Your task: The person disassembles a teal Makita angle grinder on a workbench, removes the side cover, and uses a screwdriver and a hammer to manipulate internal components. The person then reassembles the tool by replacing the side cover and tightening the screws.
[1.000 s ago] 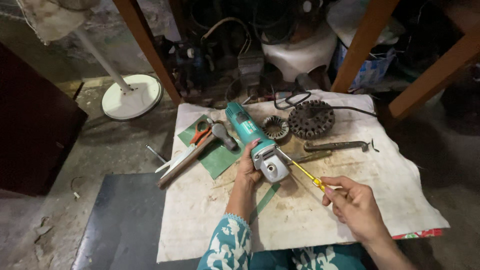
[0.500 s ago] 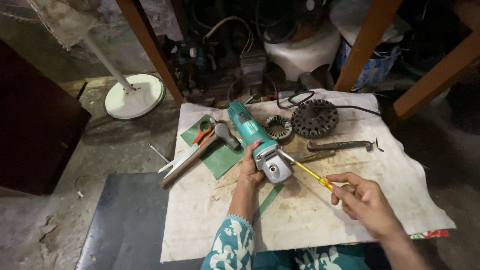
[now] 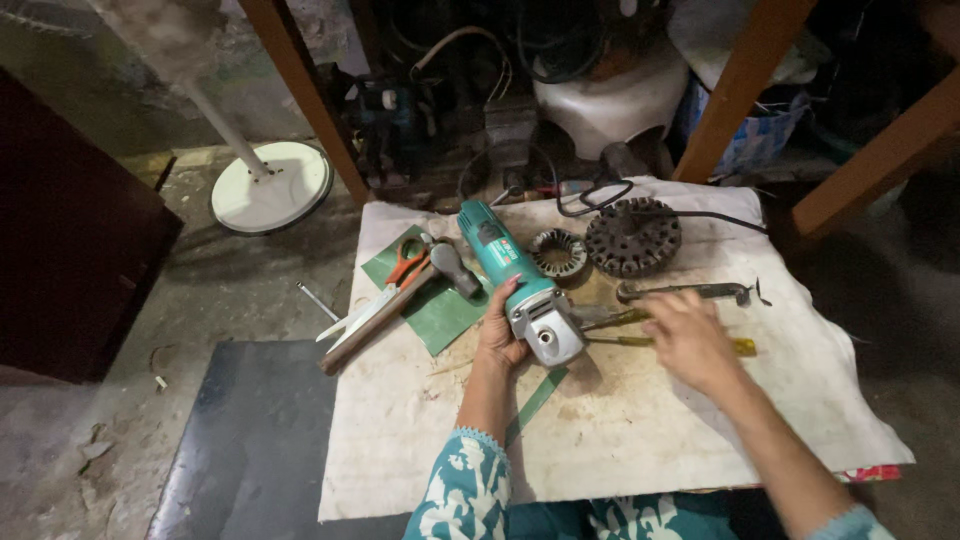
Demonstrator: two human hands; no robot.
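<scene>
Left hand (image 3: 500, 335): fingers wrapped around the teal angle grinder (image 3: 520, 285).
Right hand (image 3: 688, 340): blurred, fingers spread, nothing gripped, over the yellow screwdriver (image 3: 742, 347).
Desk (image 3: 640, 440): cloth-covered.

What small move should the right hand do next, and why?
Probably it should close on the yellow screwdriver. The right hand is blurred and open just over that tool, which lies on the cloth, while the left hand holds the teal grinder steady.
</scene>
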